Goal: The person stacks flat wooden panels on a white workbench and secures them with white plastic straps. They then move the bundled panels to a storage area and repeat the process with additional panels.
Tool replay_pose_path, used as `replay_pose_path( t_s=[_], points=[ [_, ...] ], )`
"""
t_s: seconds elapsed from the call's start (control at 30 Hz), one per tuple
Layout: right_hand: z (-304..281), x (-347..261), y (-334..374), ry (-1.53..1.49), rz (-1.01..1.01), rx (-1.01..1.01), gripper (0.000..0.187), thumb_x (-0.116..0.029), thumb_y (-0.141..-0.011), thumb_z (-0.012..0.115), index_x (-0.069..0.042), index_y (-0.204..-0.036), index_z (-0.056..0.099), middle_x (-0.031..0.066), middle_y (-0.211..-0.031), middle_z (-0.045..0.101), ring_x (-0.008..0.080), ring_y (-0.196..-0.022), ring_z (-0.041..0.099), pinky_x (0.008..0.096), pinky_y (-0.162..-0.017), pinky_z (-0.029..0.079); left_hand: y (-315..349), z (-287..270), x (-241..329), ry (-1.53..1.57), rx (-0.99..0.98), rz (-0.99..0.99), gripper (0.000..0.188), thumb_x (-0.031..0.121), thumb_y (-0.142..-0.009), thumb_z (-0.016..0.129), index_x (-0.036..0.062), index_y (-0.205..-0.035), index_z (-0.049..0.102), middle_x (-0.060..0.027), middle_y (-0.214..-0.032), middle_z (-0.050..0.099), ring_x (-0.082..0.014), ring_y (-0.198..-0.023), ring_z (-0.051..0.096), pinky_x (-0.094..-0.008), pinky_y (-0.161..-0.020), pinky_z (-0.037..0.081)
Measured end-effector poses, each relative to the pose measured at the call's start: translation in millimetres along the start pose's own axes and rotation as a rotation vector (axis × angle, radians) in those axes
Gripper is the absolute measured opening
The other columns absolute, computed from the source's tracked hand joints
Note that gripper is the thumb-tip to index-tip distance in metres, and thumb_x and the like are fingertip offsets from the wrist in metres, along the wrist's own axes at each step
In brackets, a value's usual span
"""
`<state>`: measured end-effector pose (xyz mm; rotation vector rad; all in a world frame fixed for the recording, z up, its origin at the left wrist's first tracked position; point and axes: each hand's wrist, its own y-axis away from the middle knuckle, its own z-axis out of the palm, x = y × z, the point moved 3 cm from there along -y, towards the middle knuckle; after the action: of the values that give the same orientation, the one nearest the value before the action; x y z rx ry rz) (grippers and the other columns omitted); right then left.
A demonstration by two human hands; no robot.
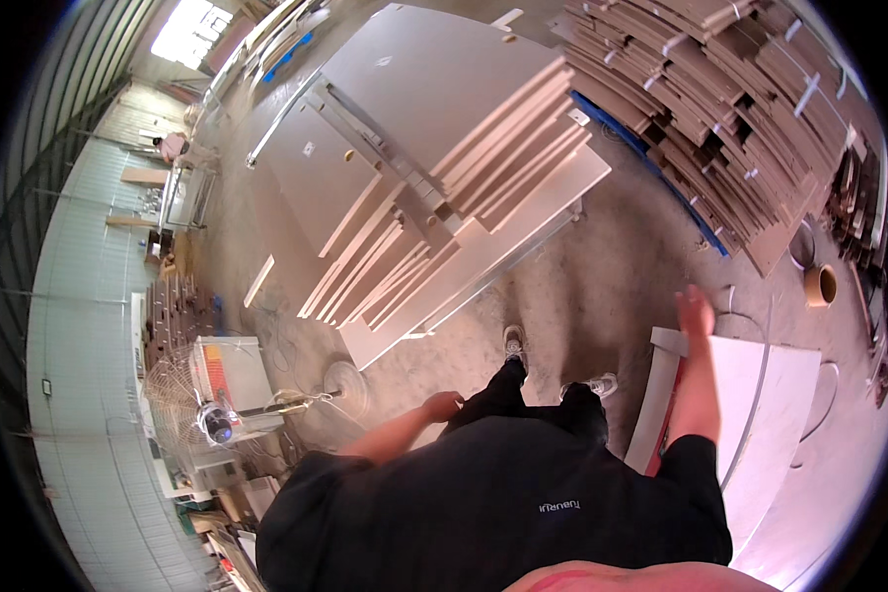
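Hanging near the thigh, the left hand (442, 407) has loosely curled fingers; whether they pinch anything, I cannot tell. The right hand (696, 314) hovers by the white panel (787, 390), its finger spread too blurred to judge. On the table (553, 202) ahead, pale strips (503, 125) lie side by side, probably for easy picking. Beyond, a blue pallet (651, 168) carries stacked brown boards (701, 99), presumably for lifting. No container's contents are discernible.
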<state>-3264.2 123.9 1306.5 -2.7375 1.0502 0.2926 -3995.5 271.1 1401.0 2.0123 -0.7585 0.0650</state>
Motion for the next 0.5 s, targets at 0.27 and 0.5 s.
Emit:
replay_pose_path(
  t_s=[0.27, 0.5],
  points=[
    [-62, -444, 43, -0.871, -0.023, -0.623, 0.04, -0.041, -0.095, 0.074, -0.011, -0.122, 0.076, 0.0105, -0.111, 0.078, 0.0233, -0.104, 0.074, 0.0364, -0.092, 0.056, 18, -96, -36, 0.577, 0.546, 0.057, 0.024, 0.024, -0.095, 0.063, 0.0063, -0.105, 0.076, -0.0136, -0.097, 0.076, -0.0278, -0.086, 0.075, -0.0402, -0.078, 0.058],
    [-164, -650, -27, -0.732, -0.416, -0.571, 0.058, -0.044, -0.094, 0.073, -0.008, -0.139, 0.065, 0.0172, -0.137, 0.067, 0.033, -0.123, 0.067, 0.0421, -0.105, 0.052, 103, -348, -146, 0.986, 1.514, -0.03, 0.037, 0.027, -0.103, 0.066, -0.0009, -0.127, 0.064, -0.0071, -0.093, 0.071, -0.0143, -0.082, 0.066, -0.0306, -0.073, 0.055]
  ],
)
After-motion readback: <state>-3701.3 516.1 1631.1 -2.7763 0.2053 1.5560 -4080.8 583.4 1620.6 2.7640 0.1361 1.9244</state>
